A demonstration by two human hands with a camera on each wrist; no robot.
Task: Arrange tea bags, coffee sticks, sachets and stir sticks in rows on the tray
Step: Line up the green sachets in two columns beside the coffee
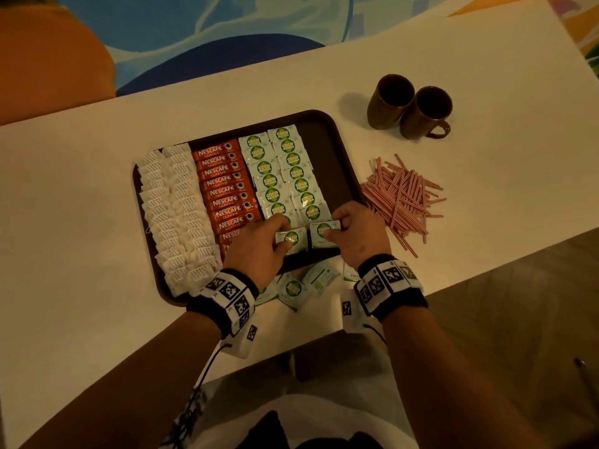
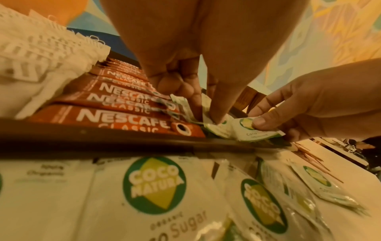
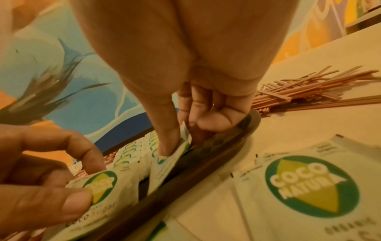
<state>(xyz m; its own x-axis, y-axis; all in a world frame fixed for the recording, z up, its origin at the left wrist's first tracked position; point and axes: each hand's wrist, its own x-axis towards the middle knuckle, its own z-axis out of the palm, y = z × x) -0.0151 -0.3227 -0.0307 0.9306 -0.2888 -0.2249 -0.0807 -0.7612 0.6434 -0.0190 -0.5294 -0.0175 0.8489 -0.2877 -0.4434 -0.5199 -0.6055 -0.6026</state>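
Note:
A brown tray (image 1: 327,147) holds two columns of white tea bags (image 1: 175,215), a column of red coffee sticks (image 1: 227,186) and two columns of green-and-white sugar sachets (image 1: 285,176). At the near end of the left sachet column, my left hand (image 1: 285,236) pinches a sachet (image 2: 218,128) between thumb and fingers. Beside it my right hand (image 1: 335,230) pinches another sachet (image 3: 164,164) at the near end of the right column. Both sachets are low over the tray floor. A loose pile of pink striped stir sticks (image 1: 402,199) lies on the table right of the tray.
Several loose sachets (image 1: 293,288) lie on the white table (image 1: 97,205) between the tray's near rim and the table edge, under my wrists. Two brown mugs (image 1: 408,106) stand at the back right. The tray's right strip is bare.

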